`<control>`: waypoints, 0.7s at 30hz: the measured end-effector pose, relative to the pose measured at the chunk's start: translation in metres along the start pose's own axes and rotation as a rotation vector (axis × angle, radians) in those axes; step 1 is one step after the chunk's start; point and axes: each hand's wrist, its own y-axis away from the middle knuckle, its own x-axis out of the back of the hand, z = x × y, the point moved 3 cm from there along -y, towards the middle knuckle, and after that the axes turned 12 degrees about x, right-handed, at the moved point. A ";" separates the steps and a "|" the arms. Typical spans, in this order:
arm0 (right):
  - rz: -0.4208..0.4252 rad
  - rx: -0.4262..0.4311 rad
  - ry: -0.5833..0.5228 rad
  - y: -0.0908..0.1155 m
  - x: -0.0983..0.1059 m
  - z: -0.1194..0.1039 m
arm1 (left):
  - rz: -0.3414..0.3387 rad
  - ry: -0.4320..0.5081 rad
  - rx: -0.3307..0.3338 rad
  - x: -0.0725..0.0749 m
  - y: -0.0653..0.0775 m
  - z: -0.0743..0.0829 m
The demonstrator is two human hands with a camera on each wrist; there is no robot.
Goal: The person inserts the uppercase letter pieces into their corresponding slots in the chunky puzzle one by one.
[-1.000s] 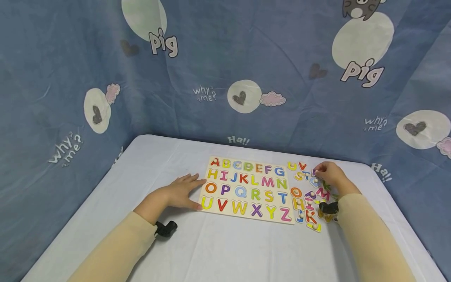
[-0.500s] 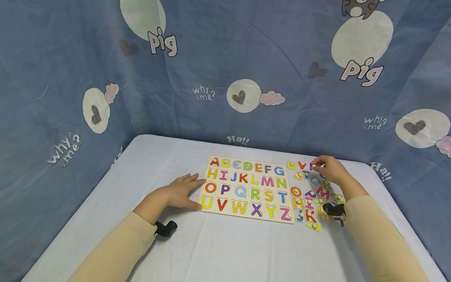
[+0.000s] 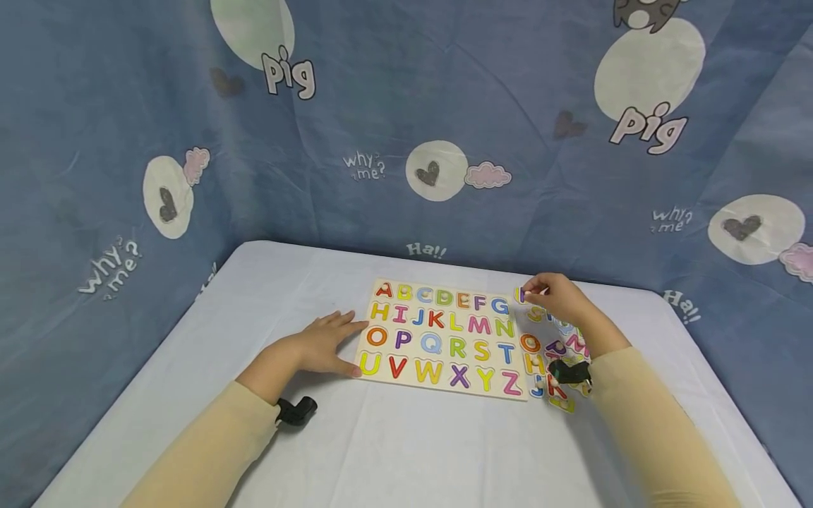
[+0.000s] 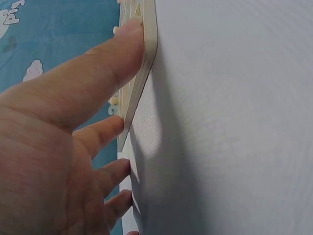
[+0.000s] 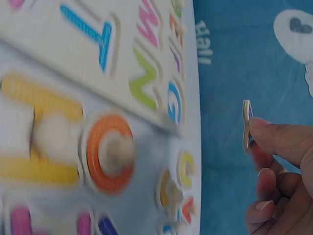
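Observation:
A wooden alphabet puzzle board [image 3: 416, 344] lies on the table. Knobs stand on its A to E pieces; the other letters show as flat coloured shapes. My left hand [image 3: 324, 347] steadies its left side, fingers spread and straight, with the thumb [image 4: 110, 58] on the near corner. Past the board's far right corner, my right hand [image 3: 560, 298] pinches a purple letter puzzle piece [image 5: 246, 128] between thumb and fingers. In the right wrist view this piece is raised and seen edge-on. The head view shows its purple face partly, beside the G slot.
Loose knobbed letter pieces crowd the table right of the board, among them an orange O [image 3: 530, 343], a red K [image 3: 556, 387] and a pink M [image 3: 576, 344]. My right forearm and its black wrist camera [image 3: 569, 372] cover several. A blue printed cloth [image 3: 356, 219] hangs behind the table.
My right hand has carried the purple letter piece leftward from the far side of the loose pieces toward the board. The left hand keeps its place on the board.

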 end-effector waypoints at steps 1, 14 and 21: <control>-0.002 -0.001 -0.006 -0.003 -0.004 -0.002 | 0.002 0.001 -0.006 0.000 0.000 0.000; -0.054 0.010 -0.064 -0.036 -0.050 -0.020 | 0.003 0.006 -0.009 0.001 0.000 -0.001; -0.055 -0.009 -0.076 -0.049 -0.067 -0.020 | 0.003 0.007 -0.014 -0.001 -0.002 -0.002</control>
